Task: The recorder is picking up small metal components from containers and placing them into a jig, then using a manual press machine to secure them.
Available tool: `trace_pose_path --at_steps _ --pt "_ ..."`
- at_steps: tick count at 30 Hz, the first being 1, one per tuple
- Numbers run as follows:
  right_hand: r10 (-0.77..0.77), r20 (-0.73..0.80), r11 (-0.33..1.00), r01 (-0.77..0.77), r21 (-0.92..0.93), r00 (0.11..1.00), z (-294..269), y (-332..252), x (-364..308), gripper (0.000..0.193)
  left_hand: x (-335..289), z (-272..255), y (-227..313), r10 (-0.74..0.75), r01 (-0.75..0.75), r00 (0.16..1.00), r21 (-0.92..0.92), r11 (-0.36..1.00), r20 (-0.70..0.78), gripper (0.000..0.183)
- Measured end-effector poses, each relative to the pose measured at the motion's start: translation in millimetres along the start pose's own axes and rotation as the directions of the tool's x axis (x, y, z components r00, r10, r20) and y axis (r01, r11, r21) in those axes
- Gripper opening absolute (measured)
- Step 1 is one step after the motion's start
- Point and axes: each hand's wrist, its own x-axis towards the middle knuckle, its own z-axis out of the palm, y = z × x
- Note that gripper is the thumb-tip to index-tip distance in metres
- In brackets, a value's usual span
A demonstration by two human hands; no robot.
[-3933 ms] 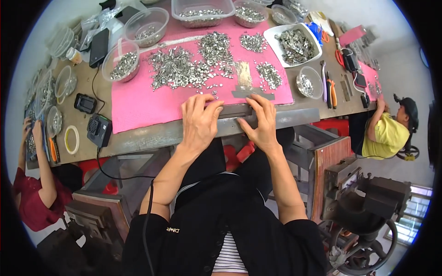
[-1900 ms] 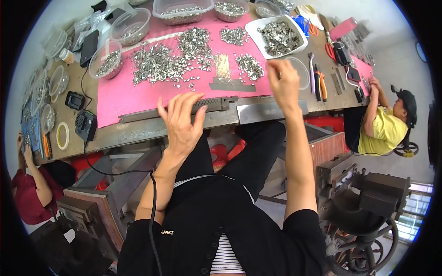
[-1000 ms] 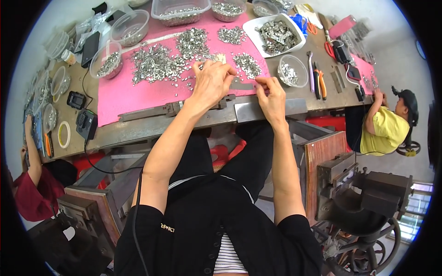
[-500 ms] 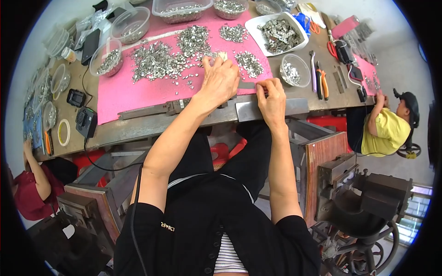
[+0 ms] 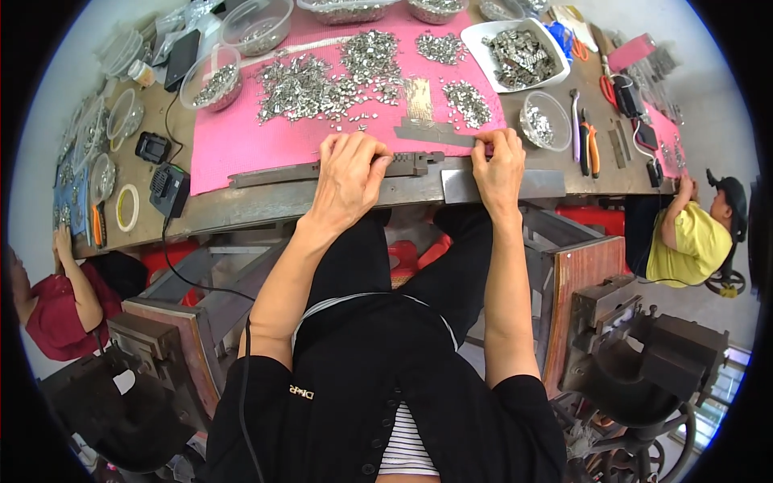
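Along the near edge of the pink mat (image 5: 241, 145), a long dark metal rail (image 5: 322, 171) lies with its long axis running left to right, and the left hand (image 5: 348, 173) rests palm-down over its right part, fingers curled together on it. Just right of that, the right hand (image 5: 499, 165) pinches the end of a flat grey metal strip (image 5: 435, 135), fingertips closed on it. Heaps of small silver parts (image 5: 322, 76) cover the mat beyond, on a cluttered workbench (image 5: 241, 211) in a workshop with other seated people nearby.
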Motion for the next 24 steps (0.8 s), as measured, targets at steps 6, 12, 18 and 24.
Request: trace_pose_path --at_steps 6,12,18,24 --pt "-0.021 0.009 0.998 0.020 0.055 1.000 -5.5 -5.3 0.0 0.011 1.4 4.1 -2.5 0.072 -0.073 0.997 0.032 0.997 0.015 0.011" --pt "-0.177 0.076 0.897 0.129 0.422 0.981 0.9 -50.0 -3.3 0.015 3.5 2.1 -0.6 0.080 -0.081 0.996 0.046 0.996 0.039 0.015" --pt "-0.299 0.104 0.883 0.234 0.407 0.949 12.5 -74.5 -7.2 0.018 0.3 2.6 0.7 -0.041 0.037 0.999 -0.111 0.993 -0.032 0.014" --pt "-0.373 0.096 0.882 0.320 0.346 0.923 14.3 -77.8 -7.7 0.019 -9.5 8.6 0.8 -0.083 0.059 0.981 -0.141 0.988 -0.176 0.012"
